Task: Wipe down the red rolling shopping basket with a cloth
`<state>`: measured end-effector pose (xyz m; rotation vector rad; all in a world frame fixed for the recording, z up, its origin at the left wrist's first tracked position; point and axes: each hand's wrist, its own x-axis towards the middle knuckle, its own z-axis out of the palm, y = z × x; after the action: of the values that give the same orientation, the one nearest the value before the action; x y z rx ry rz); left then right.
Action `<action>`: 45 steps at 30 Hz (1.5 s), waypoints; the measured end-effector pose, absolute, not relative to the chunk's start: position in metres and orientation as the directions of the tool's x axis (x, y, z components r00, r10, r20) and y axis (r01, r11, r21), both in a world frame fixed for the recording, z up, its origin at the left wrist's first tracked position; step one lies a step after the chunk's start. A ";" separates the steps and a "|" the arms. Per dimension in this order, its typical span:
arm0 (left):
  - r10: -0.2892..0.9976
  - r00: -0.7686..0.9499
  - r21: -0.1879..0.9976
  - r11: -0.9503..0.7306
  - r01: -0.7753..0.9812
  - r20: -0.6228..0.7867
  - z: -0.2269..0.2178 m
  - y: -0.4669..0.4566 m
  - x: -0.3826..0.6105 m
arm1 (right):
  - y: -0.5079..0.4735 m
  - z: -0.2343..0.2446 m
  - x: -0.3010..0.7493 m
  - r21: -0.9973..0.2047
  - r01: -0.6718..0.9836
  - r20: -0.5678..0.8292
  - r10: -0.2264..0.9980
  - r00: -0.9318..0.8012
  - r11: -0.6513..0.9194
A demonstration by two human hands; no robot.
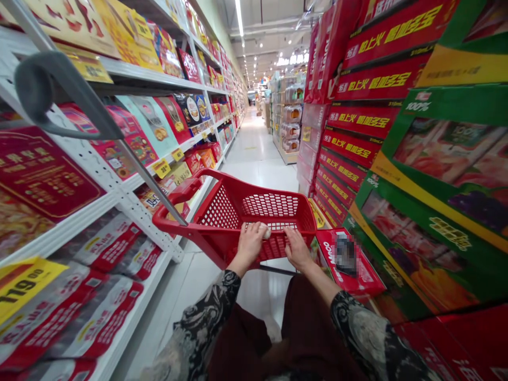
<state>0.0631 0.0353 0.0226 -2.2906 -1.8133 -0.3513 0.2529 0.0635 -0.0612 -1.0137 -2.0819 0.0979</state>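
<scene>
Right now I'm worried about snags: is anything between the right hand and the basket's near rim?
Nothing visible: the right hand touches the red basket at its near rim. A small whitish thing, unclear what, shows by the left hand.

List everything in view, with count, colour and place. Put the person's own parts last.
red basket: one, red, centre
pull handle: one, grey on a silver rod, upper left
small pale thing: one, whitish, at the left fingertips; unclear what
shelving: one long run, white, left
packaged goods: many, mixed colours, on the shelving
price tags: several, yellow, mostly along shelf edges
red cartons: many, red with yellow lettering, stacked right
green boxes: several, green and yellow, far right
red box: one, red, right of the basket; partly pixelated
floor: one, whitish, down the aisle
ceiling lights: many, white, top
left hand: one, bare, basket's near rim
right hand: one, bare, same rim
sleeves: two, black-and-pale pattern, below the hands
trousers: one pair, dark brown, bottom
</scene>
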 end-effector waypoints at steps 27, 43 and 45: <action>0.881 0.100 -0.119 -0.050 0.992 0.462 0.053 0.016 -0.058 | 0.069 -0.051 0.252 -0.371 0.701 0.522 0.761 -0.385 0.609; 0.901 0.169 -0.100 -0.140 0.985 0.401 0.044 0.022 -0.031 | 0.071 -0.050 0.255 -0.355 0.704 0.522 0.756 -0.396 0.614; 0.887 0.125 -0.125 -0.077 0.989 0.445 0.052 0.016 -0.056 | 0.070 -0.051 0.254 -0.362 0.704 0.524 0.758 -0.388 0.611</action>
<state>-0.0557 0.0156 0.0519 -2.0195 -1.8130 -0.3564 0.2536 0.0697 -0.0505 -1.1460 -2.1698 0.1045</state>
